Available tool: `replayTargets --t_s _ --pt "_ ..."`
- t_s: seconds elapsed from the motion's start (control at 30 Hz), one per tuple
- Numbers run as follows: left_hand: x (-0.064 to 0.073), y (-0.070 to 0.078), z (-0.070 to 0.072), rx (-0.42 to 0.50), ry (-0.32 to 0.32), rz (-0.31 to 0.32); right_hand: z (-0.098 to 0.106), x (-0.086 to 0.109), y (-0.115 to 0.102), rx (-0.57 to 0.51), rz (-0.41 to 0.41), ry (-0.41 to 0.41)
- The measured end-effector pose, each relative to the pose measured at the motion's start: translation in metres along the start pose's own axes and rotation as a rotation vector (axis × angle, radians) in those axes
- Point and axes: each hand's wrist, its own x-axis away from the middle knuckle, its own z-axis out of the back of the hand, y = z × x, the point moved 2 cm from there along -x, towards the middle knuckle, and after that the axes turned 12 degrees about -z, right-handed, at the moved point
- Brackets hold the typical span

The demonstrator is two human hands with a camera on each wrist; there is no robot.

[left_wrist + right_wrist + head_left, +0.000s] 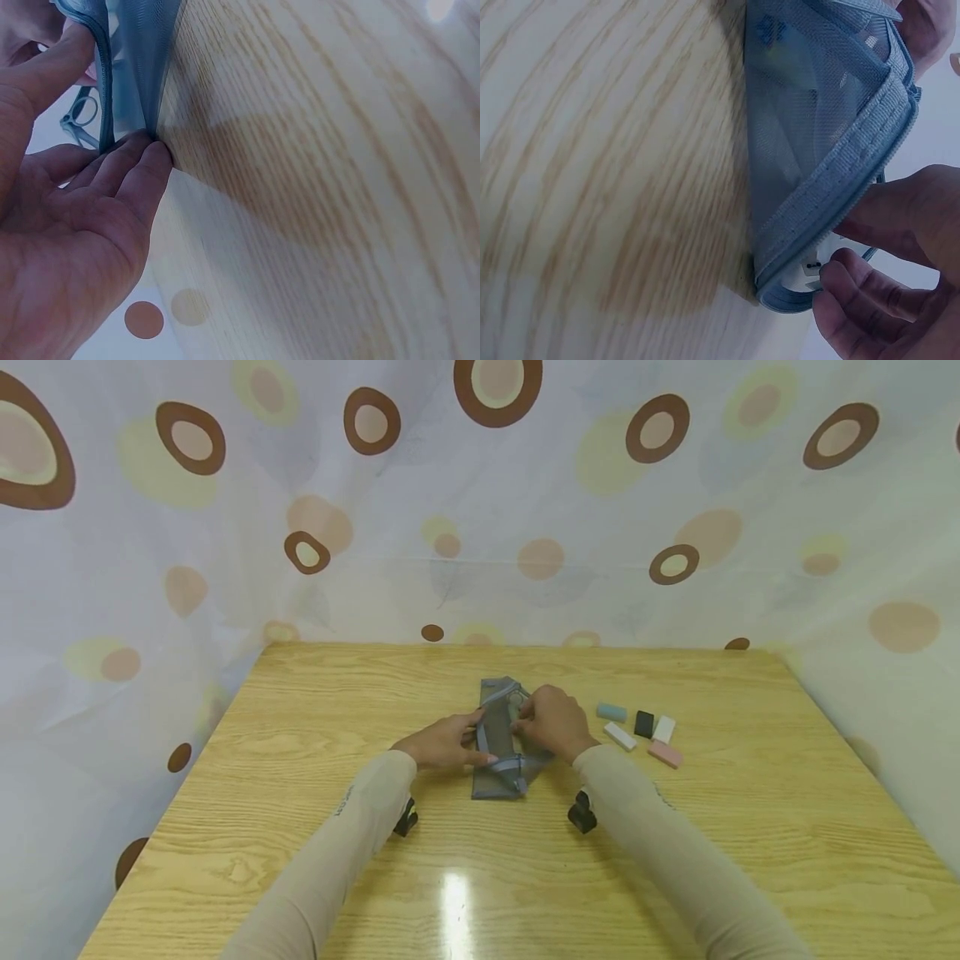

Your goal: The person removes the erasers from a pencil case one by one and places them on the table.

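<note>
A grey-blue mesh zip pouch [497, 735] lies on the table between both hands, its zipped opening spread. My left hand [448, 742] grips the pouch's left side, with the thumb on one side of the zip edge and the fingers underneath in the left wrist view. At the opening, my right hand [556, 723] has its fingers curled just inside the zip edge. Its thumb and fingertips pinch a small white object [808, 267] with a black mark, mostly hidden by the pouch. A ring-shaped blue-grey part [88, 111] shows behind the pouch.
Right of the pouch lie a blue cylinder [611, 712], a black block [644, 723], a white block [664, 729], another white block [619, 736] and a pink block [665, 754]. The wooden table [337, 693] meets a patterned curtain [480, 593] at its back and sides.
</note>
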Motion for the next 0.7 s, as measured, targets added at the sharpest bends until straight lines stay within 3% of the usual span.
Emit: replayTargets --t_s 0.27,0.5,0.7 --pt "0.0006 0.0018 -0.0005 0.007 0.01 0.004 0.0029 0.0021 0.0028 0.014 -0.006 -0.013" --pt "0.0006 0.0002 -0.0012 -0.065 0.012 0.029 0.0014 0.0021 0.0039 0.03 -0.006 -0.033" --pt "0.0011 0.0003 0.0 -0.068 0.017 0.037 0.0052 0.0043 0.0068 0.01 0.025 -0.062"
